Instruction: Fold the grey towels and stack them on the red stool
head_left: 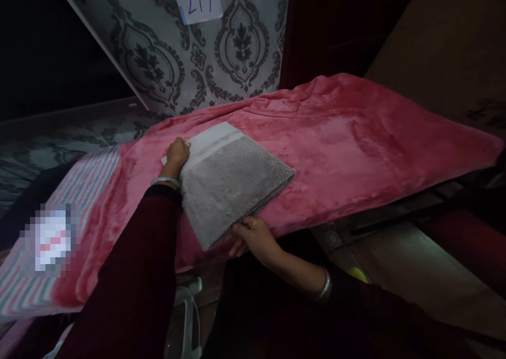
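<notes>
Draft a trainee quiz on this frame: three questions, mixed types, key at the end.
1. Multiple choice: what number is handwritten on the paper sign?
A) 123
B) 277
C) 540
2. True or false: the left hand is at the white band of the gray folded cloth, while the right hand is at a gray edge.
3. Fill in: the cloth lies on a ____ blanket.

Key: 1. B; 2. True; 3. pink.

A pink blanket (336, 158) bears seemingly folded grey cloth (235, 180).
</notes>
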A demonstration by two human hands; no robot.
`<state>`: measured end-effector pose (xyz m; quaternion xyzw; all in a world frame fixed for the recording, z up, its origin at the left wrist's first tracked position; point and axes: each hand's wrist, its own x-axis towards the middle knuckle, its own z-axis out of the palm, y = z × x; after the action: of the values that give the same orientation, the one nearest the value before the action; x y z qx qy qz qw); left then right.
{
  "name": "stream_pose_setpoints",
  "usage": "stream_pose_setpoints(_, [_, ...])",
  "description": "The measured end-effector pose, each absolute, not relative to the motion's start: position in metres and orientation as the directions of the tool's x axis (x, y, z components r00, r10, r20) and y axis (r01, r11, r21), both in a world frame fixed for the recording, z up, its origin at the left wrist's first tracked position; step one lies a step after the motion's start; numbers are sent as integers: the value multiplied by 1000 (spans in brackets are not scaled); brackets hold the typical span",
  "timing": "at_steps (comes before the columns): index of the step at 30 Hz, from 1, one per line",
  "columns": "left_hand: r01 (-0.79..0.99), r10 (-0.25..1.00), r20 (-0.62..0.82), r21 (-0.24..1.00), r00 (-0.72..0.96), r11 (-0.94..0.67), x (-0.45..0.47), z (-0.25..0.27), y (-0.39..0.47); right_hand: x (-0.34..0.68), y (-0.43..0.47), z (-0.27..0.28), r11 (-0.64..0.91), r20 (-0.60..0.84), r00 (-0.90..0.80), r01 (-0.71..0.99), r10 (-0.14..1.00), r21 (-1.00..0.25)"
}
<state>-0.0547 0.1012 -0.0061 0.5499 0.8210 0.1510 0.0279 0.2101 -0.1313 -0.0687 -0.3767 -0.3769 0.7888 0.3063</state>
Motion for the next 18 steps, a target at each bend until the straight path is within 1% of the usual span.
stream_pose_setpoints(3, [904,926,114,290,-359,315,-54,2,98,211,-129,-61,-573,-413,-516,-198,750,-795])
stream_pose_setpoints(6, [941,943,155,219,-295,258,-42,15,86,217,-130,-56,-556,-391,-510,-221,766,-802])
stream_pose_setpoints(9, [987,980,170,138,-102,79,-17,25,64,233,-131,-55,-498,-330,-508,-237,795,-834])
stream_pose_setpoints(11, [989,988,145,130,54,-73,6,27,43,250,-127,-55,-454,-306,-478,-233,824,-860])
stream_pose_setpoints(13, [958,968,118,160,223,-240,30,23,19,271,-118,-56,-399,-296,-391,-217,872,-891])
stream_pose_setpoints(15, [881,911,97,229,402,-413,52,16,-8,295,-106,-58,-307,-254,-273,-173,928,-936])
stream_pose_setpoints(16, [846,886,87,268,456,-462,61,11,-21,306,-99,-59,-239,-208,-212,-132,955,-962])
stream_pose_setpoints(18, [814,870,68,325,488,-482,74,1,-47,326,-85,-60,-65,-66,-96,10,993,-998])
